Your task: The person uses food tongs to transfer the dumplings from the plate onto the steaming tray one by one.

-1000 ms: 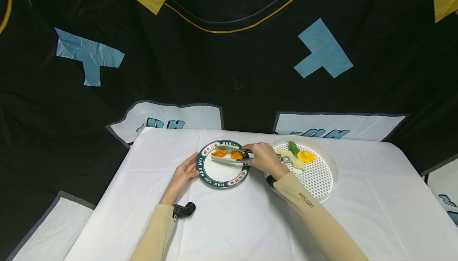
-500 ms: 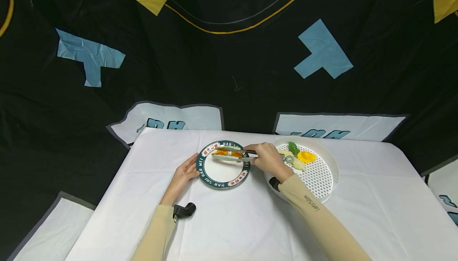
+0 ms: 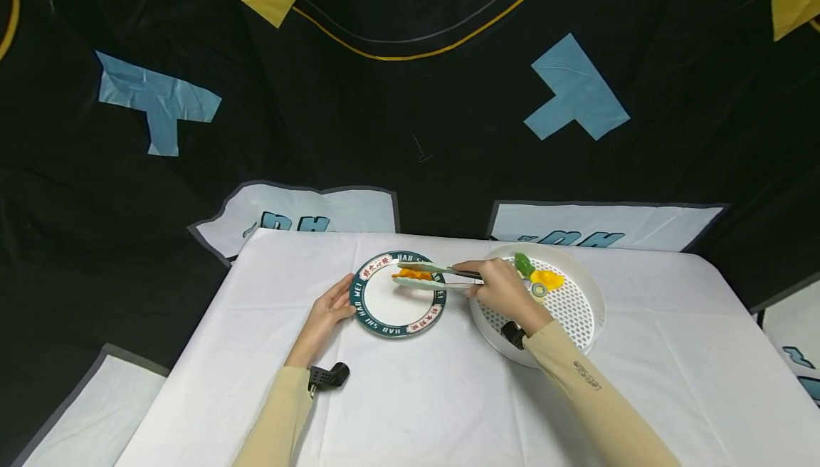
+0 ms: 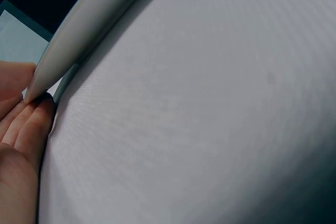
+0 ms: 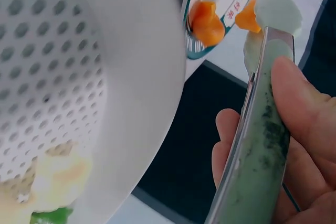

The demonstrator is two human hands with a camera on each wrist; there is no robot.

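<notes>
Soft, fairly even light brightens the white tablecloth (image 3: pixel 397 410) in the head view, with a faint grey shadow beside the right sleeve (image 3: pixel 596 381), while the black backdrop (image 3: pixel 384 125) looks dim. The left wrist view is greyer and hazy, its lower right corner falling dark. In the right wrist view the perforated tray (image 5: pixel 144 77) is soft (the pale food (image 5: pixel 60 179) inside looks nearly bleached), the tongs (image 5: pixel 262 140) clearer.

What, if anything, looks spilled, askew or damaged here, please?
Nothing stands out: small orange pieces show over the round, green-rimmed white plate, and the yellow piece and green piece lie inside the round white perforated basket.
</notes>
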